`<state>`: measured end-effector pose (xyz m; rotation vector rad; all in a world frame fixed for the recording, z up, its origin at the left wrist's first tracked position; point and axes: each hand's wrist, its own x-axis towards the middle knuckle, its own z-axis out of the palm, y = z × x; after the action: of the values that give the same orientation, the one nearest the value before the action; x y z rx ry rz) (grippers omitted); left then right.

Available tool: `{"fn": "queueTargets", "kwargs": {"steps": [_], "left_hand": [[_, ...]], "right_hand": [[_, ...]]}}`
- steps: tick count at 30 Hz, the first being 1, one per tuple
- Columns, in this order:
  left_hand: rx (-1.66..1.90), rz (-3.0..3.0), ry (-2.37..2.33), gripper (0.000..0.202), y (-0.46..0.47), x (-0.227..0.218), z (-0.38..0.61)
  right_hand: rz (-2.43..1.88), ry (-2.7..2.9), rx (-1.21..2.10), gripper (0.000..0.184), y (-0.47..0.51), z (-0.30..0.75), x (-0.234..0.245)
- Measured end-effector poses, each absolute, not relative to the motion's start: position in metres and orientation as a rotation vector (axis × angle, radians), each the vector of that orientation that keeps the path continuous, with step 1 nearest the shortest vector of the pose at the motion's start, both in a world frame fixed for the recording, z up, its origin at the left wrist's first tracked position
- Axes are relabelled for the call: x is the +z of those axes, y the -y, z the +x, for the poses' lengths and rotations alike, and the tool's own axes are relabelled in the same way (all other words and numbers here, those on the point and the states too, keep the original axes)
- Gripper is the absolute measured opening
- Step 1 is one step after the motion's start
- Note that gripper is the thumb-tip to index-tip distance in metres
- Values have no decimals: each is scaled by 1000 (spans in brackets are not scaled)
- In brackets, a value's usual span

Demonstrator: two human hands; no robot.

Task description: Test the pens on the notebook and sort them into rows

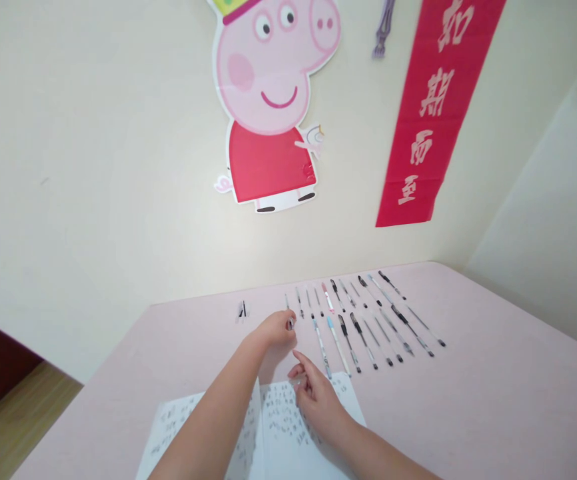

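Note:
My left hand [277, 329] is closed at the left end of the back row of pens, its fingers round the lower end of a slim pen [287, 301]. Closer to me, my right hand [314, 393] hovers over the right page of an open notebook [313, 453]. Its thumb and fingers are curled together on a small, clear, whitish thing [297, 379], too blurred to name. Nearest to the right hand in the front row lies a light blue patterned pen [321, 348], beside a white pen with a light blue cap [338, 343]. Handwriting covers parts of both notebook pages.
Two rows of pens lie on the pink table [493, 373], among them a pink pen [328, 298] and several black-capped ones. Small dark pieces [242, 309] lie at the back left. On the wall are a cartoon pig cutout [273, 160] and a red banner [436, 113].

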<state>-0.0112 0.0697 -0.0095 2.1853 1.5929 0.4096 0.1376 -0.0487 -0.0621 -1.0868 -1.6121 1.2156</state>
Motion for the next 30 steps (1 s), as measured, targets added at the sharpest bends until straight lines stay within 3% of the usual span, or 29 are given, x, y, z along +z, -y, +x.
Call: {"fn": "queueTargets", "kwargs": {"steps": [13, 30], "left_hand": [[64, 2222, -1676, 41, -97, -10, -6], [128, 2288, -1709, 38, -97, -20, -6]], "right_hand": [[-1095, 1619, 1213, 58, 49, 136, -63], [-1076, 1611, 1209, 58, 49, 136, -65]]}}
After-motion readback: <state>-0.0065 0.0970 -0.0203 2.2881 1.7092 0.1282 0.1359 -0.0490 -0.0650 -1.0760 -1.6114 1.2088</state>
